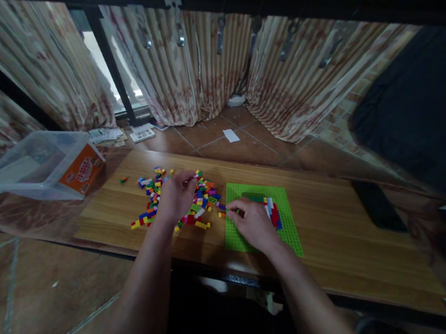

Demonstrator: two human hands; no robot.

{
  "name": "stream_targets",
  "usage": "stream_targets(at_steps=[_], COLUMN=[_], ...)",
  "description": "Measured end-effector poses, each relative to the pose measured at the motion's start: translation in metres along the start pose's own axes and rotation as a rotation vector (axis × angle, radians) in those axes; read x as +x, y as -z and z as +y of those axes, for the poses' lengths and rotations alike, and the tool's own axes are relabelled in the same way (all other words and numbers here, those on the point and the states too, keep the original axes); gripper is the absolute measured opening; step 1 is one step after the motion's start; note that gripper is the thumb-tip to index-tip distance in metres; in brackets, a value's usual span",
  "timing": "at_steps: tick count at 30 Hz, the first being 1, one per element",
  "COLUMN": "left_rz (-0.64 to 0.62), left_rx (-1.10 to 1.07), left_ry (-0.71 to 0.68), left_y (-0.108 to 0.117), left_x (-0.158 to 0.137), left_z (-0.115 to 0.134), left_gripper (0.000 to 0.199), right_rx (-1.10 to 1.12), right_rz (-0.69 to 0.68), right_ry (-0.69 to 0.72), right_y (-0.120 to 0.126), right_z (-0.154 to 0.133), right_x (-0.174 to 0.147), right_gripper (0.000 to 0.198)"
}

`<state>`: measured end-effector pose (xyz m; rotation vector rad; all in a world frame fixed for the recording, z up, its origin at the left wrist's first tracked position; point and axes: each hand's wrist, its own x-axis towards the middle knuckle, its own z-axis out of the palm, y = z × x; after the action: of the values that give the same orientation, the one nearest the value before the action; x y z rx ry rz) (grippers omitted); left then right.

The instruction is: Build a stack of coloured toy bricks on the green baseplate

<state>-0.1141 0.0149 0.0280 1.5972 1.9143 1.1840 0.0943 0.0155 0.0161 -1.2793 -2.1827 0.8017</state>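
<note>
My left hand (176, 196) hovers over the pile of loose bricks (175, 202), fingers curled together near its far edge; whether they pinch a brick I cannot tell, since the hand covers the middle of the pile. The pile spreads left to right along the wooden surface (359, 240), just left of the green baseplate (244, 193). My right hand (251, 223) lies on the baseplate's left part, fingertips drawn together at its left edge, perhaps on a small piece too tiny to make out. The baseplate lies flat, its sides roughly square to the surface's front edge, with a short row of red, white and blue bricks (273, 212) just beyond my knuckles, partly hidden. A clear plastic bin (28, 162) with an orange box (84, 169) lies tipped to the left. Striped curtains (186, 62) hang behind, above a tiled floor (249, 148).
</note>
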Motion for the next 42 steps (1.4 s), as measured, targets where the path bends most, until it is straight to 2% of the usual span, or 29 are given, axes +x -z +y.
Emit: stream_targets(at_steps=[6, 22, 29, 36, 42], left_rz=[0.001, -0.035, -0.040, -0.028, -0.017], left_rx=[-0.035, -0.002, -0.007, -0.029, -0.041], left_ry=[0.016, 0.007, 0.039, 0.033, 0.016], left_y=[0.000, 0.004, 0.005, 0.006, 0.007], left_x=[-0.001, -0.002, -0.001, -0.002, -0.002], left_z=[-0.002, 0.005, 0.005, 0.001, -0.004], left_gripper=[0.026, 0.025, 0.024, 0.023, 0.029], right_rx=[-0.204, -0.378, -0.355, -0.265, -0.271], right_rz=[-0.057, -0.066, -0.069, 0.022, -0.014], right_ry=[-0.058, -0.179, -0.189, -0.134, -0.121], right_y=[-0.015, -0.034, -0.033, -0.038, -0.045], right_z=[0.000, -0.009, -0.006, -0.011, -0.013], right_x=[0.005, 0.023, 0.025, 0.030, 0.036], right_gripper=[0.017, 0.019, 0.013, 0.016, 0.017])
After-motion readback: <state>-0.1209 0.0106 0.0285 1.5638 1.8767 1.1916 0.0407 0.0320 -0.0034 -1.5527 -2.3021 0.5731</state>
